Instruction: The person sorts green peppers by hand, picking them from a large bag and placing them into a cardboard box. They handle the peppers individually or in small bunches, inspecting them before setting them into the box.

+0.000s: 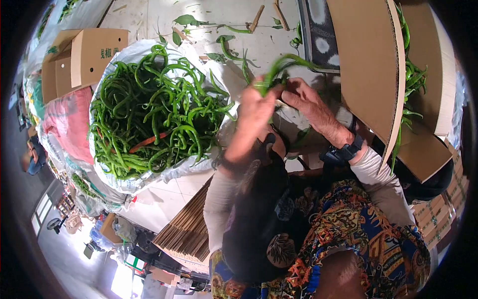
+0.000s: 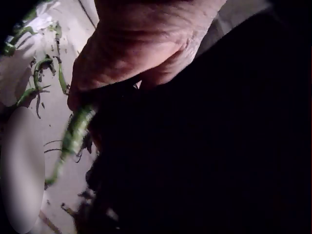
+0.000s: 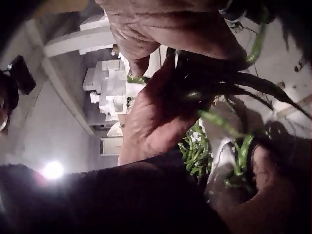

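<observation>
Grips green peppers [image 1: 285,64] in the curled left hand [image 1: 255,113], pinches at them with the right hand [image 1: 309,103]. Has a white bag [image 1: 181,169] of peppers leftward, a cardboard box [image 1: 369,60] rightward, scattered peppers [image 1: 226,50] farther out.

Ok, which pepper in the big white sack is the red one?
The long reddish pepper lying slantwise just below the middle of the pile in the head view; the peppers beside it are green.
</observation>
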A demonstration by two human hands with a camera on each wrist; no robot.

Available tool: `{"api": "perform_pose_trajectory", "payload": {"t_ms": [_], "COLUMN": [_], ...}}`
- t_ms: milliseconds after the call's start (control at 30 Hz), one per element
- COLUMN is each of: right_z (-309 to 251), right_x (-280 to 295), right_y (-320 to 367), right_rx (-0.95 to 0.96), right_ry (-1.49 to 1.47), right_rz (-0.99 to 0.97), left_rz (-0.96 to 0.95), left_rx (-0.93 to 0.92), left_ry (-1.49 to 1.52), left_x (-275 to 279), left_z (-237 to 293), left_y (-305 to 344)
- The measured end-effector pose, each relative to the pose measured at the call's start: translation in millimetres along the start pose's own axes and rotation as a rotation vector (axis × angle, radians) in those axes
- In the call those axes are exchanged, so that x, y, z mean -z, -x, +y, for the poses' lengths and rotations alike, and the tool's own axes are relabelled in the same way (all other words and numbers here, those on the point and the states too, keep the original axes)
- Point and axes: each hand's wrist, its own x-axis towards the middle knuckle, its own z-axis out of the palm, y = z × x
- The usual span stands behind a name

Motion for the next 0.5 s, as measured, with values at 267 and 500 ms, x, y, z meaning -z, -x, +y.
{"api": "perform_pose_trajectory", "payload": {"t_ms": [267,500], "right_z": [31,52], "right_x": [3,12], "right_y": [-8,-12], "right_rx": [-0.222,-0.199], "right_ry": [-0.637,-0.63], "right_rz": [0.024,0.015], "left_rz": [-0.267,0.095], "left_rx": [-0.084,-0.07], "left_ry": [-0.167,-0.321], "left_x": [-18,-1], "left_z": [15,-39], "left_y": [7,-8]}}
